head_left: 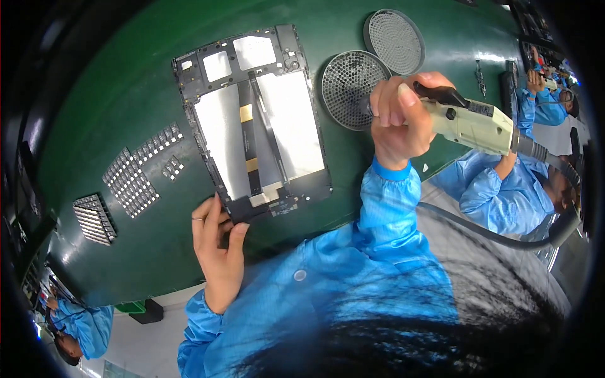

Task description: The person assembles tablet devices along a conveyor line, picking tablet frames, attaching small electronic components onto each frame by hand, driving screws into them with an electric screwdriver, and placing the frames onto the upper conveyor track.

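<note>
A tablet housing (290, 120) with its inside bare lies on the green table; it has a black frame, two bright silver panels and a dark flat cable down the middle. My left hand (217, 249) grips its near left corner between thumb and fingers. In my right hand (403, 116) is a cream electric screwdriver (472, 126) with a black lever, my fingers wrapped round its front part. The tool points left, its tip over a round dish with a perforated plate (353, 88). A second such dish (396, 41) stands just behind, to the right.
Rows of small metal parts (132, 183) lie left of the housing, with a striped stack (94, 218) nearer the left edge. The screwdriver's thick cable (523, 242) loops at the right. People in blue sleeves sit at the right (504, 189) and lower left (88, 327).
</note>
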Demonstrator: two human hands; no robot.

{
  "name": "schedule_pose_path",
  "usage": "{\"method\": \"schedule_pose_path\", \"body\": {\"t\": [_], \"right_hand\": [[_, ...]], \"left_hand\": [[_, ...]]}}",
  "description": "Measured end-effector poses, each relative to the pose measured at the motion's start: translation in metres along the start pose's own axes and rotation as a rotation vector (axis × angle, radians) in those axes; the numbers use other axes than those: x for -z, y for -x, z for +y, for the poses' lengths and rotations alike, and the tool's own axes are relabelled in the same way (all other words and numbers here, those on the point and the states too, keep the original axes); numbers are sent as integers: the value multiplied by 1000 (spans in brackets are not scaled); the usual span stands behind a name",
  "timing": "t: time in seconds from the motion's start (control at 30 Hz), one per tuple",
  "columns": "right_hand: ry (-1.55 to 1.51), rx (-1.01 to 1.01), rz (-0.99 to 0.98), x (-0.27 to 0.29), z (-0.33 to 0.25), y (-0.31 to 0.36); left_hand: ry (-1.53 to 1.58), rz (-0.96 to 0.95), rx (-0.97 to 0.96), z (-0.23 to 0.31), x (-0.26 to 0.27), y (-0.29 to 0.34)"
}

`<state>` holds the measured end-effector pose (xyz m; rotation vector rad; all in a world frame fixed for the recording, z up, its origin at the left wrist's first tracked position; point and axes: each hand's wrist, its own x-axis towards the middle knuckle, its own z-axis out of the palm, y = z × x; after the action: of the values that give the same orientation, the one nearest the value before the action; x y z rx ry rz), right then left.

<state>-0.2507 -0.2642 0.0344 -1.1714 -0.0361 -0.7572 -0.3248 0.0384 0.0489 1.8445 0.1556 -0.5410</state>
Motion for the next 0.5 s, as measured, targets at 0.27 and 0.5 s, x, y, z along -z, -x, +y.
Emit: {"method": "schedule_pose_path", "body": {"t": [0.27, 0.5], "right_hand": [[5, -9, -18, 0, -2, 0], [46, -36, -17, -1, -1, 0]], "left_hand": [[-438, 36, -86, 35, 13, -6], [-352, 17, -82, 30, 21, -8]]}}
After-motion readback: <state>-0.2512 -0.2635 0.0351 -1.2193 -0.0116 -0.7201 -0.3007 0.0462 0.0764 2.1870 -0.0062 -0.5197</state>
